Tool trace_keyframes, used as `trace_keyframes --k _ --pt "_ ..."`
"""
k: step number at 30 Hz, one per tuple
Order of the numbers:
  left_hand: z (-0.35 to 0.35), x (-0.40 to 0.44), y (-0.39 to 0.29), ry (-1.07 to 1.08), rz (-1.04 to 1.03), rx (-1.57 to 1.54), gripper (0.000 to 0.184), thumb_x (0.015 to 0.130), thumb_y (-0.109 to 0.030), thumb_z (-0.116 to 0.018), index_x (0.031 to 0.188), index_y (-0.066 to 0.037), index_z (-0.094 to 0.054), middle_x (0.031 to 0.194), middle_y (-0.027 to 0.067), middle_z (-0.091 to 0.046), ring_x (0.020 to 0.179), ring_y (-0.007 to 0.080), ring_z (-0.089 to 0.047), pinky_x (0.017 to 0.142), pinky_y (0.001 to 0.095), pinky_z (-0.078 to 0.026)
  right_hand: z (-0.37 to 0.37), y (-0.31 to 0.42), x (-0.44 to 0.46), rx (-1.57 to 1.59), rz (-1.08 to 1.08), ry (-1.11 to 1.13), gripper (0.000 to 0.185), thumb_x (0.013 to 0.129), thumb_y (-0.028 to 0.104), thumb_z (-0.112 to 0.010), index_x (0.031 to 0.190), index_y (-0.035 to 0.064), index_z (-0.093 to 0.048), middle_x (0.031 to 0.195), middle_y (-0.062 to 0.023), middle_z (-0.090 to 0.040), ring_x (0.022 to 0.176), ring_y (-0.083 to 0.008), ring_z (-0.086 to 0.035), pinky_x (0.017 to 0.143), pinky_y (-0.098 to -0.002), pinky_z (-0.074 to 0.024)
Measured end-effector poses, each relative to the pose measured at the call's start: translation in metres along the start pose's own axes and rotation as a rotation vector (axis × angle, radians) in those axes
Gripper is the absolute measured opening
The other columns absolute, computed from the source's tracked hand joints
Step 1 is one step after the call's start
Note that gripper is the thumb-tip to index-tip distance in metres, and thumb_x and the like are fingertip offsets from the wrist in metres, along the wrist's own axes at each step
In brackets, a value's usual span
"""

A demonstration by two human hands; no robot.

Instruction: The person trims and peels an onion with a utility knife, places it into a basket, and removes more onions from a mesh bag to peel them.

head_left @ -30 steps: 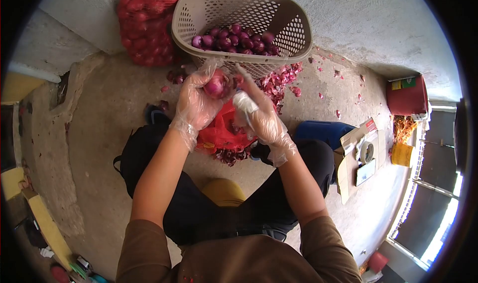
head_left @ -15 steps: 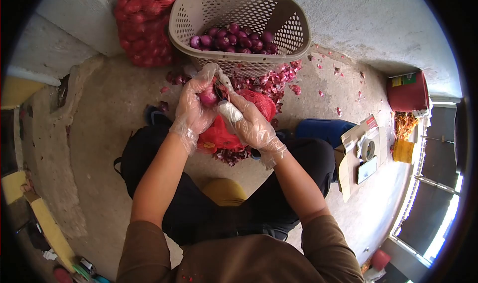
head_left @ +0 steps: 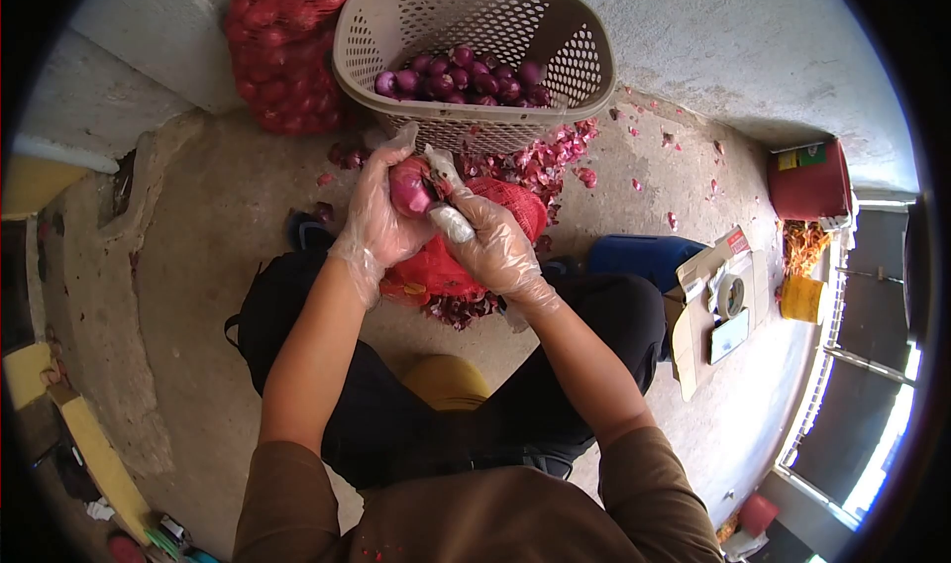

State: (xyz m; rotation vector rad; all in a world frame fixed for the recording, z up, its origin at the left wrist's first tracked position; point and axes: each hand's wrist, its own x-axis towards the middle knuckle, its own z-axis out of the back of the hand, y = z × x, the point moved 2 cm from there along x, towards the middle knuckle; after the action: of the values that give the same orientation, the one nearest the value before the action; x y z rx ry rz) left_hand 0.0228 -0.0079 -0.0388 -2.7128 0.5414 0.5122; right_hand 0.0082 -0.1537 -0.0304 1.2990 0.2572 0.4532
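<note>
My left hand, in a clear plastic glove, is wrapped round a red onion just in front of the basket. At the onion's right side is my right hand, also gloved, its fingers closed. Something white covers its thumb, and loose dark skin shows between its fingers and the onion. Whether it also grips a small tool cannot be made out. Beneath both hands lies a red mesh bag. Several purple onions rest inside the beige perforated basket.
A full red mesh sack stands left of the basket. Onion skins litter the floor to its right. Farther right are a blue container, cardboard bearing a tape roll and a phone, and a red bucket.
My right hand has moved left and in against the onion. My left hand has turned slightly, and more of the onion shows than half a second ago.
</note>
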Motion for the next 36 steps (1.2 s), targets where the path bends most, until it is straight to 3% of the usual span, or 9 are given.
trace_keyframes --k 3,6,8,12,16,22,25,29,36 --pt "0.004 0.001 -0.003 -0.096 0.074 0.134 0.032 0.094 -0.035 -0.054 0.110 -0.007 -0.059 0.102 0.0087 -0.063 0.091 0.0203 -0.062 0.085 0.0369 -0.052 0.003 0.007 0.000 0.067 -0.059 -0.031 0.049 0.099 0.012 -0.057 0.143 -0.0054 -0.042 0.132 -0.0182 -0.060 0.116 -0.0163 -0.057 0.100 -0.0286 -0.0427" --pt "-0.004 0.007 0.010 -0.088 -0.274 0.255 0.036 0.097 -0.037 -0.052 0.116 -0.007 -0.058 0.110 0.0065 -0.063 0.099 0.0173 -0.061 0.090 0.0347 -0.050 0.004 0.002 0.000 0.333 -0.301 -0.027 0.049 0.099 0.011 -0.056 0.143 -0.0059 -0.042 0.135 -0.0165 -0.056 0.121 -0.0135 -0.050 0.103 -0.0267 -0.0383" --pt "0.011 0.017 0.020 -0.031 -0.644 0.582 0.037 0.099 -0.026 -0.053 0.132 -0.008 -0.052 0.127 0.0034 -0.057 0.112 0.0106 -0.052 0.095 0.0265 -0.040 0.005 0.001 0.000 0.375 -0.309 -0.040 0.049 0.100 0.011 -0.055 0.144 -0.0053 -0.041 0.137 -0.0155 -0.055 0.124 -0.0131 -0.047 0.105 -0.0266 -0.0365" --pt "0.024 0.016 0.012 -0.208 -0.506 0.601 0.032 0.098 -0.025 -0.051 0.122 -0.007 -0.058 0.109 0.0014 -0.062 0.094 0.0090 -0.057 0.086 0.0272 -0.046 0.015 0.025 0.001 0.451 -0.358 0.081 0.050 0.100 0.010 -0.052 0.147 -0.0033 -0.038 0.140 -0.0136 -0.053 0.127 -0.0134 -0.045 0.108 -0.0278 -0.0340" --pt "-0.010 -0.001 0.012 -0.208 -0.302 0.406 0.034 0.096 -0.033 -0.051 0.113 -0.007 -0.064 0.095 0.0005 -0.064 0.083 0.0117 -0.061 0.080 0.0296 -0.052 0.014 0.020 0.001 0.369 -0.251 0.105 0.051 0.100 0.009 -0.051 0.148 -0.0015 -0.038 0.140 -0.0130 -0.052 0.130 -0.0145 -0.043 0.110 -0.0298 -0.0325" --pt "-0.013 -0.008 0.008 -0.167 -0.113 0.370 0.042 0.093 -0.041 -0.052 0.119 -0.009 -0.062 0.100 0.0020 -0.066 0.090 0.0135 -0.063 0.080 0.0346 -0.053 0.018 0.020 0.000 0.263 -0.160 0.110 0.050 0.100 0.009 -0.051 0.148 0.0010 -0.039 0.138 -0.0129 -0.054 0.129 -0.0144 -0.044 0.110 -0.0304 -0.0326" --pt "-0.016 -0.010 0.003 -0.241 -0.091 0.373 0.042 0.092 -0.042 -0.053 0.120 -0.011 -0.060 0.105 0.0049 -0.066 0.092 0.0160 -0.064 0.074 0.0356 -0.055 0.020 0.022 0.002 0.256 -0.144 0.103 0.048 0.101 0.009 -0.050 0.148 0.0022 -0.040 0.134 -0.0098 -0.056 0.121 -0.0119 -0.048 0.104 -0.0269 -0.0362" --pt "-0.008 -0.014 -0.010 -0.047 0.033 0.295 0.042 0.092 -0.042 -0.055 0.120 -0.011 -0.059 0.109 0.0093 -0.064 0.093 0.0205 -0.064 0.064 0.0374 -0.056 0.030 0.028 0.002 0.390 -0.238 0.057 0.047 0.101 0.008 -0.050 0.147 0.0033 -0.041 0.128 -0.0039 -0.058 0.108 -0.0075 -0.050 0.095 -0.0214 -0.0404" --pt "-0.025 -0.019 -0.006 -0.078 -0.032 0.335 0.048 0.091 -0.040 -0.063 0.124 -0.007 -0.056 0.114 0.0093 -0.062 0.093 0.0215 -0.063 0.068 0.0390 -0.057 0.040 0.036 0.004 0.401 -0.294 -0.004 0.047 0.101 0.008 -0.051 0.147 0.0100 -0.044 0.108 0.0039 -0.060 0.080 -0.0017 -0.046 0.071 -0.0160 -0.0407"
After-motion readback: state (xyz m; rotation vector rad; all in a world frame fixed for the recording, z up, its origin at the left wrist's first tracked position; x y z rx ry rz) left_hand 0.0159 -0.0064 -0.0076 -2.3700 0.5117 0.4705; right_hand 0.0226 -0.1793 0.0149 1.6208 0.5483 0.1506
